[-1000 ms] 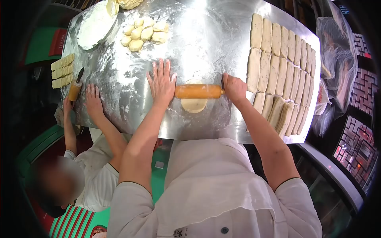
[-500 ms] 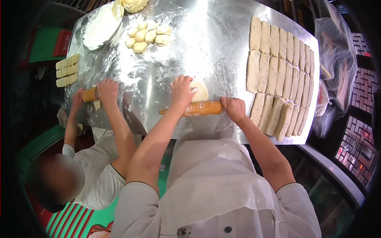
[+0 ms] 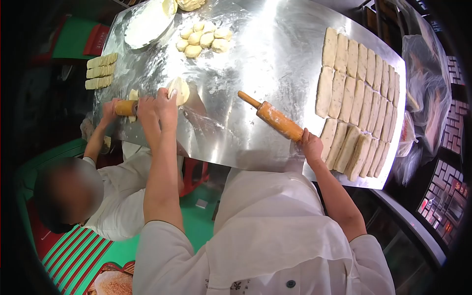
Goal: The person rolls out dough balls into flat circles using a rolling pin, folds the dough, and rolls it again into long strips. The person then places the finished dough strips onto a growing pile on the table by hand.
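A flat, round dough piece (image 3: 180, 91) is pinched at its left edge by my left hand (image 3: 167, 105), at the left part of the metal table and close to the co-worker's hand. My right hand (image 3: 311, 146) grips one end of a wooden rolling pin (image 3: 280, 121), which lies tilted on the table with its thin handle pointing up and left. Several dough balls (image 3: 202, 38) sit in a cluster at the back. Several long dough strips (image 3: 353, 91) lie in three rows on the right, a little beyond my right hand.
At the left, a co-worker (image 3: 115, 196) rolls dough with another rolling pin (image 3: 126, 107). Three rows of small dough pieces (image 3: 101, 72) lie at the table's left edge. A basin of white flour (image 3: 149, 24) and a large dough lump (image 3: 191, 4) are at the back.
My left hand has moved left with the dough round, away from the pin. The rolling pin, now held by my right hand alone, has swung to a diagonal. The view has shifted slightly.
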`<state>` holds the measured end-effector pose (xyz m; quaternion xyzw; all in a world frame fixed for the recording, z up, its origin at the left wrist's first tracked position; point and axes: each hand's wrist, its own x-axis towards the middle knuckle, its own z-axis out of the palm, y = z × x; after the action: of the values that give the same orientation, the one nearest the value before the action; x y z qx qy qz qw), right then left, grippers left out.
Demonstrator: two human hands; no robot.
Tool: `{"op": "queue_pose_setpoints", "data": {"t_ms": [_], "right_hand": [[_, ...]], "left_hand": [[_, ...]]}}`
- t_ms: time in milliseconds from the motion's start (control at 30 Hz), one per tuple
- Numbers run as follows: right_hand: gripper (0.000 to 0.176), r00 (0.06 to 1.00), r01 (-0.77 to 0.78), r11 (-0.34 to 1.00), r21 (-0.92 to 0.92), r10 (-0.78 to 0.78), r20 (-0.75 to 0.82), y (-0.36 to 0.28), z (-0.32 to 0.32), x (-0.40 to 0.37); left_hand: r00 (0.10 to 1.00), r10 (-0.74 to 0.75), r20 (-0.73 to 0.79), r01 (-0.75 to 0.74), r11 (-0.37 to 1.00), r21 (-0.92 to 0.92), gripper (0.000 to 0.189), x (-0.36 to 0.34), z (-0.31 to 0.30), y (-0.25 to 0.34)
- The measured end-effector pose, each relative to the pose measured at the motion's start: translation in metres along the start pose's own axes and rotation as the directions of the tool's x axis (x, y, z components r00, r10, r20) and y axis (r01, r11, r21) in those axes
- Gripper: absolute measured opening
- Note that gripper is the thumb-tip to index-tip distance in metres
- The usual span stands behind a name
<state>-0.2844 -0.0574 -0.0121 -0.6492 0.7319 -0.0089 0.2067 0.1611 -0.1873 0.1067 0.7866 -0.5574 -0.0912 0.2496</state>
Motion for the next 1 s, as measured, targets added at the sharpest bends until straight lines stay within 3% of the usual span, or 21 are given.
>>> {"op": "queue_pose_setpoints", "data": {"t_ms": [33,67,100,133,167,233,300,367,400,467,533,600,667,733,800,833,900,967,1000], "right_hand": [[0.023,0.997,0.080,0.995,-0.053,-0.080,-0.006,0.004,0.004,0.001],[0.023,0.996,0.086,0.995,-0.051,-0.087,-0.006,0.008,0.007,0.002],[0.027,0.995,0.099,0.993,-0.061,-0.099,0.000,0.010,0.009,0.003],[0.034,0.994,0.111,0.991,-0.073,-0.111,0.006,0.012,0.010,0.005],[0.034,0.993,0.114,0.991,-0.073,-0.114,0.006,0.012,0.009,0.006],[0.027,0.994,0.105,0.991,-0.086,-0.103,0.028,0.010,0.006,0.007],[0.026,0.996,0.061,0.998,-0.018,-0.060,0.069,0.010,0.002,0.010],[0.026,0.994,0.011,0.999,0.050,-0.017,0.112,0.010,0.001,0.013],[0.025,0.992,0.055,0.998,0.019,-0.056,0.113,0.011,0.000,0.013],[0.025,0.989,0.099,0.995,-0.013,-0.097,0.114,0.012,0.001,0.013],[0.022,0.989,0.144,0.987,-0.064,-0.141,0.049,0.011,-0.001,0.011],[0.022,0.988,0.152,0.987,-0.058,-0.150,0.045,0.010,-0.002,0.010],[0.021,0.988,0.153,0.987,-0.051,-0.151,0.043,0.012,-0.001,0.010],[0.022,0.989,0.121,0.993,-0.015,-0.119,0.088,0.015,0.002,0.013],[0.023,0.990,0.130,0.991,-0.041,-0.127,0.069,0.011,0.000,0.010],[0.023,0.990,0.135,0.988,-0.069,-0.132,0.051,0.009,-0.001,0.009],[0.021,0.989,0.144,0.988,-0.064,-0.142,0.035,0.009,-0.001,0.008],[0.018,0.989,0.148,0.987,-0.060,-0.147,0.017,0.010,0.000,0.008],[0.016,0.995,0.085,0.996,-0.017,-0.084,0.049,0.012,0.002,0.009]], "left_hand": [[0.997,0.071,-0.008,-0.071,0.996,0.053,0.021,-0.008,-0.026,0.034],[0.994,-0.064,0.091,0.055,0.993,0.102,0.021,-0.014,-0.043,0.058],[0.994,-0.065,0.086,0.056,0.993,0.103,0.021,-0.020,-0.035,0.045],[0.971,-0.155,0.181,0.215,0.894,-0.393,0.021,-0.030,-0.016,0.020],[0.935,-0.180,0.305,0.353,0.540,-0.764,0.021,-0.039,-0.001,0.003],[0.864,-0.216,0.455,0.503,0.312,-0.806,0.020,-0.071,0.015,0.011],[0.755,-0.167,0.634,0.652,0.296,-0.698,0.018,-0.106,0.038,0.001],[0.688,-0.163,0.707,0.601,0.673,-0.431,0.019,-0.134,0.069,-0.029],[0.690,-0.164,0.705,0.600,0.674,-0.431,0.019,-0.135,0.069,-0.031],[0.859,-0.227,0.459,0.298,0.951,-0.087,0.024,-0.133,0.071,-0.035],[0.943,-0.182,0.279,0.206,0.977,-0.059,0.029,-0.107,0.080,-0.072],[0.992,-0.104,0.072,0.092,0.983,0.159,0.028,-0.074,0.064,-0.083],[0.986,-0.164,0.026,0.158,0.976,0.148,0.026,-0.038,0.053,-0.102],[0.990,-0.123,-0.070,0.127,0.990,0.068,0.026,-0.017,0.029,-0.085],[0.998,0.009,-0.068,0.011,0.959,0.284,0.021,-0.026,-0.027,-0.009],[0.997,0.011,-0.070,0.010,0.958,0.286,0.021,-0.034,-0.046,0.014],[0.947,0.320,0.004,-0.297,0.875,0.382,0.027,-0.047,-0.070,0.040],[0.956,0.285,-0.074,-0.267,0.946,0.185,0.035,-0.073,0.001,-0.042],[0.962,0.271,-0.003,-0.269,0.954,0.130,0.031,-0.092,0.014,-0.048]]}}
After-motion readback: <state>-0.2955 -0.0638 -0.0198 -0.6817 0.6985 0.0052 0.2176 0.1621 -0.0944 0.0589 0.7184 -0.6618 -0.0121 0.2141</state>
